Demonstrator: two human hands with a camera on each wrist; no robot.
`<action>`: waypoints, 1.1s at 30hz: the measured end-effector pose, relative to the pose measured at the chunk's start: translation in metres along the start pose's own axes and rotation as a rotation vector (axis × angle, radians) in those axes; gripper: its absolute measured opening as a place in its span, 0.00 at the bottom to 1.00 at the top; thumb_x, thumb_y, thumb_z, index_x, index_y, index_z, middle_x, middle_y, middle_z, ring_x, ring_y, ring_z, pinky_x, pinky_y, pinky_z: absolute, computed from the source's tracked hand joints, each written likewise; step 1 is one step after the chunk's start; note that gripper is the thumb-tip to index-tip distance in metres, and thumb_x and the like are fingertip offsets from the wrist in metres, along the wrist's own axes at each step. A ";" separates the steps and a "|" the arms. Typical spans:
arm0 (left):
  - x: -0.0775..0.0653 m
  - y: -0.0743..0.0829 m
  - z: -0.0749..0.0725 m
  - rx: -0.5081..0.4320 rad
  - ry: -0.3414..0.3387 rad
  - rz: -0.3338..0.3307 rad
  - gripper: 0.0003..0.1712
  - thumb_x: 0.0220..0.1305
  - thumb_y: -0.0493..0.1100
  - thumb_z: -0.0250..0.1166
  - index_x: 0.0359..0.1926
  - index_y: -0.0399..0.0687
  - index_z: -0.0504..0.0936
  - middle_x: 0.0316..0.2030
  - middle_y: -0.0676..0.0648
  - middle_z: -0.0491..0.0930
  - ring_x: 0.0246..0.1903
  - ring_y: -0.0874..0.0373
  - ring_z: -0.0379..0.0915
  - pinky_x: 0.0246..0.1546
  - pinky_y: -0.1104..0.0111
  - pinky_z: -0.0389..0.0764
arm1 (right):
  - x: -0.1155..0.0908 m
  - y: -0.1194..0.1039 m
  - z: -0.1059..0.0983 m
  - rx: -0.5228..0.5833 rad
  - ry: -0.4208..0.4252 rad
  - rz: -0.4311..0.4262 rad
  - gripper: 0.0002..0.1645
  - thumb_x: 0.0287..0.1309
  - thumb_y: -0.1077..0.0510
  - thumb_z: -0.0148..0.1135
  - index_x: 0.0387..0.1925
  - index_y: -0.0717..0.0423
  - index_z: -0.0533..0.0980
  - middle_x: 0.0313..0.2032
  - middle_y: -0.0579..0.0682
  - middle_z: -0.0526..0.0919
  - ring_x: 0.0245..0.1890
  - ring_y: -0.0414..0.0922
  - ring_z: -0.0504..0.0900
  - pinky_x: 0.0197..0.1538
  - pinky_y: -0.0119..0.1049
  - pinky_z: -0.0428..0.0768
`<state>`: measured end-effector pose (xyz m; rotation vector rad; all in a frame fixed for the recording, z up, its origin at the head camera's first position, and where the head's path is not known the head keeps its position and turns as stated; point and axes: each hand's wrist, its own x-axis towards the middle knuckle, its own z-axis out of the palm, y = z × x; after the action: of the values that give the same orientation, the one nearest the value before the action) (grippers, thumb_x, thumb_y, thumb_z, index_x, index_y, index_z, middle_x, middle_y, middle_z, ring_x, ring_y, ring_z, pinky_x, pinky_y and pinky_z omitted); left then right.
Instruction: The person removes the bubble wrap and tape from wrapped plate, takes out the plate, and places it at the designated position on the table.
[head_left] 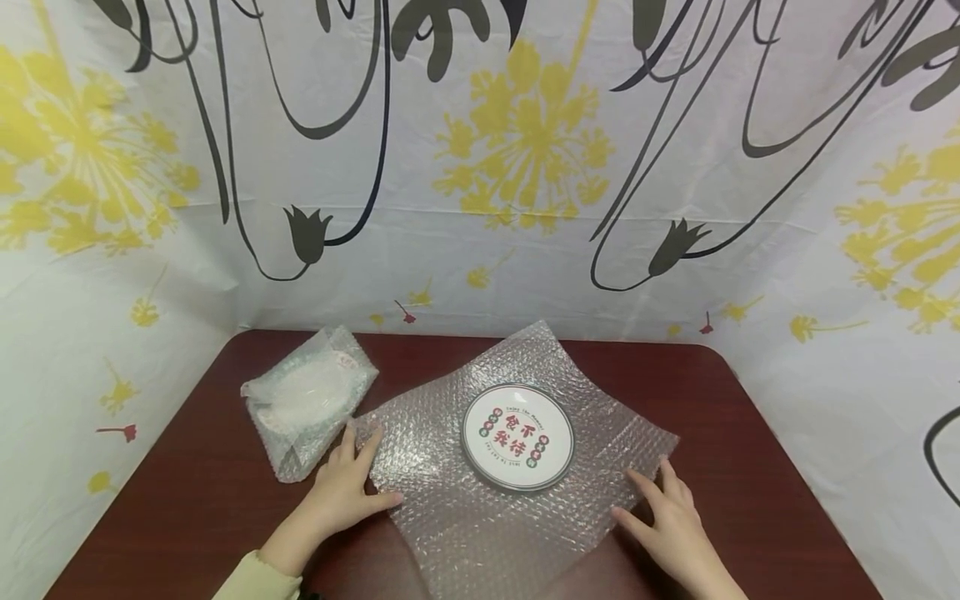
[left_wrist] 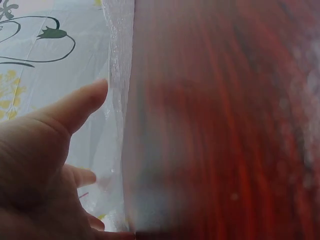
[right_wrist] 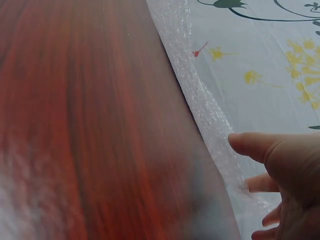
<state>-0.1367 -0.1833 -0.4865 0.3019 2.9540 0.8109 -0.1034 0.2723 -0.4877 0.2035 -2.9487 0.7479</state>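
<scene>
A round white plate (head_left: 517,437) with a dark rim and red and green lettering lies on a sheet of bubble wrap (head_left: 420,454), set with one corner pointing away. At the sheet's left corner is my left hand (head_left: 341,492), thumb and fingers spread, fingertips touching the plastic. My right hand (head_left: 671,525) rests its fingertips along the right edge, thumb apart from the fingers. Each wrist view shows the sheet's edge beside a hand: the left hand (left_wrist: 45,150) with its thumb straight, the right hand (right_wrist: 285,175) with fingers loosely bent.
A bubble-wrapped bundle (head_left: 311,400) with a pale round thing inside lies on the left of the dark red wooden table (head_left: 750,467). White cloth (head_left: 480,275) with yellow and grey flower prints stands behind the table and along both sides.
</scene>
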 end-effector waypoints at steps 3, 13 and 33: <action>-0.001 0.001 0.001 0.002 -0.026 -0.014 0.64 0.45 0.66 0.72 0.72 0.37 0.54 0.68 0.22 0.36 0.61 0.20 0.46 0.52 0.29 0.54 | 0.001 0.001 0.000 -0.014 -0.004 0.021 0.42 0.55 0.39 0.66 0.60 0.67 0.71 0.64 0.82 0.46 0.59 0.80 0.52 0.46 0.77 0.59; -0.002 -0.001 0.001 0.023 -0.055 -0.035 0.67 0.40 0.65 0.75 0.72 0.35 0.53 0.67 0.19 0.34 0.63 0.20 0.42 0.53 0.30 0.54 | 0.004 0.007 0.000 -0.068 -0.043 0.083 0.47 0.53 0.39 0.67 0.61 0.70 0.68 0.65 0.83 0.41 0.59 0.79 0.49 0.47 0.77 0.58; 0.000 -0.003 0.002 0.009 -0.091 -0.043 0.67 0.41 0.67 0.74 0.70 0.30 0.56 0.66 0.18 0.29 0.65 0.22 0.35 0.56 0.32 0.48 | 0.009 0.014 0.002 -0.099 -0.131 0.095 0.49 0.53 0.35 0.64 0.63 0.68 0.68 0.66 0.71 0.57 0.66 0.70 0.48 0.52 0.76 0.51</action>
<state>-0.1370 -0.1853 -0.4897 0.2666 2.8699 0.7585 -0.1142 0.2829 -0.4955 0.1090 -3.1303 0.6203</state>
